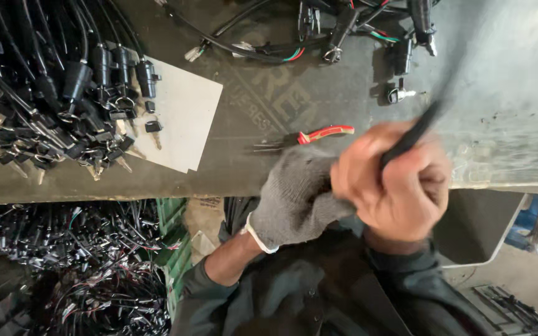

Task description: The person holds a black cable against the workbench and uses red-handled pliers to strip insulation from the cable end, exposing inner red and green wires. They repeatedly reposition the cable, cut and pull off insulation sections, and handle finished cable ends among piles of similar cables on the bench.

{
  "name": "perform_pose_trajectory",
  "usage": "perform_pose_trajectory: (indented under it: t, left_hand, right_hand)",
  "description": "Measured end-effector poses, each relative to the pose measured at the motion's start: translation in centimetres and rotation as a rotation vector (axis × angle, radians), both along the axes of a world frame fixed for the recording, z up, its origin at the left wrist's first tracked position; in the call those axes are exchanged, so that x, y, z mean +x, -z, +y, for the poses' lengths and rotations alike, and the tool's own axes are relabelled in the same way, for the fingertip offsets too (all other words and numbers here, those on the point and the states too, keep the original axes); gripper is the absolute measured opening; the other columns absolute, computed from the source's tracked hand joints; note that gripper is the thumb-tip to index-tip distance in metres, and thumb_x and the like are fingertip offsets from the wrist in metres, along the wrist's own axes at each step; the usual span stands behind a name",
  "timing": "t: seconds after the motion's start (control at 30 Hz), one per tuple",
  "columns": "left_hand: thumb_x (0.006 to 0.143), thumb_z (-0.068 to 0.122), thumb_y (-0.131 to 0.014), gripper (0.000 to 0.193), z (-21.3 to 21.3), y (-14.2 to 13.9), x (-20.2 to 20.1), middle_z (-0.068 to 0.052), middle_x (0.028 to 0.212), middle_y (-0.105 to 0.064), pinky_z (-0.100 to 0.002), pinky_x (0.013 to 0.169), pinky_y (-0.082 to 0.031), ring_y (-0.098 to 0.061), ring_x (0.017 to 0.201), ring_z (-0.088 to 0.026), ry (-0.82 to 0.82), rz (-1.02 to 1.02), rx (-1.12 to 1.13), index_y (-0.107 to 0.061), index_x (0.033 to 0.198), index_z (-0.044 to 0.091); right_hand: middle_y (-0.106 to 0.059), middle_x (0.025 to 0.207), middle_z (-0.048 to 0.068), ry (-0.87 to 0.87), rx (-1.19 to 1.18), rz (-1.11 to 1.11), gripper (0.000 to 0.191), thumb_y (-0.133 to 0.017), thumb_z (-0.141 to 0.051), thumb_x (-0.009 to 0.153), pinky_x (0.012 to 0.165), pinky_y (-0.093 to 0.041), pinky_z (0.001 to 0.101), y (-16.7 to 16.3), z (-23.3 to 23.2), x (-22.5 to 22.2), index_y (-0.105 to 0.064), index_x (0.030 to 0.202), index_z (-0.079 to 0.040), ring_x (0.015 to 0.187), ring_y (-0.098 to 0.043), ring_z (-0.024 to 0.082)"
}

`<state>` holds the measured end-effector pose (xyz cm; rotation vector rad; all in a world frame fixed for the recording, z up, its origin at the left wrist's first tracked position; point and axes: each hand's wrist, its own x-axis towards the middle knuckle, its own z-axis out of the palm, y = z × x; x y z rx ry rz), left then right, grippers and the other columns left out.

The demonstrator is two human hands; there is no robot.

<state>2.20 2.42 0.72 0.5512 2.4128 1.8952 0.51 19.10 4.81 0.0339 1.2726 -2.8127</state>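
At 4 o'clock from frame centre, right hand [400, 186] bare, fist closed around a black cable [420, 127]. Cable runs up toward 1 o'clock, motion-blurred, upper end fades out over the table. Left hand [297, 199] at 6 o'clock from centre, in a grey knit glove [287, 211], curled shut, touching the right hand's knuckles; what it grips, if anything, is hidden, cannot tell. Both forearms come up from 6 o'clock in dark sleeves [219, 292].

Red-handled pliers [319, 134] lie on the dark worktable [269, 99] just above the gloved hand, at 12 o'clock from it, handles pointing toward 3 o'clock, not touched by either hand.

At 10 o'clock, big heap of black wired switch units with keys [51, 99], partly over a white card sheet [182, 118]. Few loose black keys [152, 126] on the sheet.

At 12 to 1 o'clock, more black connectors and wiring [344, 28] with red and green leads, one small single lock piece [398, 94] apart from the bundle.

At 8 o'clock, below table edge, green crate [175, 249] and a tangled mass of black harness wires [63, 261]. At 4 to 5 o'clock, a light-edged grey tray [481, 230] just beside the right wrist.
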Motion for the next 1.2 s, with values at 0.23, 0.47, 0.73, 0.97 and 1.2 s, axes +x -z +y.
perform_pose_trajectory:
  t: [0.23,0.47,0.73,0.97,1.2]
  left_hand:
    - [0.108,0.027,-0.063,0.037,-1.1,1.9,1.1,-0.008,0.119,-0.067,-0.033,0.098,-0.050,-0.061,0.106,-0.016,0.063,-0.656,0.815,-0.061,0.132,-0.001]
    - [0.109,0.033,-0.059,0.035,0.0,-0.4,1.2,-0.011,0.109,-0.068,-0.039,0.095,-0.053,-0.064,0.100,-0.021,-0.021,-0.422,0.708,-0.061,0.123,0.001]
    - [0.109,0.040,-0.055,0.038,-2.5,-3.2,0.9,-0.013,0.097,-0.068,-0.046,0.092,-0.057,-0.068,0.093,-0.027,-0.202,-0.231,0.976,-0.061,0.113,0.002]
    - [0.115,0.035,-0.055,0.039,-2.1,-3.5,2.1,-0.009,0.106,-0.067,-0.035,0.093,-0.053,-0.063,0.097,-0.019,-0.390,-0.134,0.502,-0.062,0.128,-0.002]
    - [0.103,0.014,-0.060,0.028,1.8,-3.6,2.9,-0.015,0.117,-0.064,-0.034,0.091,-0.055,-0.066,0.102,-0.031,-0.141,0.224,0.221,-0.055,0.130,0.006]
  right_hand:
    - [-0.067,0.089,0.018,-0.104,0.091,0.257,0.018,-0.061,-0.027,0.110,0.055,-0.044,0.0363,1.8,-1.8,2.1,-0.064,0.110,-0.009,0.060,-0.051,0.017]
    - [-0.063,0.082,0.004,-0.424,0.695,0.863,0.029,-0.063,-0.012,0.105,0.062,-0.047,0.0352,-0.5,-1.5,2.2,-0.065,0.128,0.006,0.064,-0.060,0.021]
    - [-0.057,0.076,0.006,-0.318,1.335,0.777,0.021,-0.077,-0.017,0.090,0.054,-0.047,0.0396,1.0,-3.1,2.2,-0.059,0.095,-0.007,0.064,-0.063,0.026]
    - [-0.059,0.090,0.013,-0.207,1.386,0.756,0.028,-0.075,-0.024,0.095,0.073,-0.049,0.0445,1.5,-1.1,-0.1,-0.060,0.105,-0.002,0.082,-0.064,0.036]
    - [-0.067,0.103,0.012,-0.163,0.769,0.575,0.030,-0.051,-0.034,0.114,0.091,-0.052,0.0448,-5.4,-0.6,-0.2,-0.061,0.113,-0.006,0.095,-0.070,0.034]
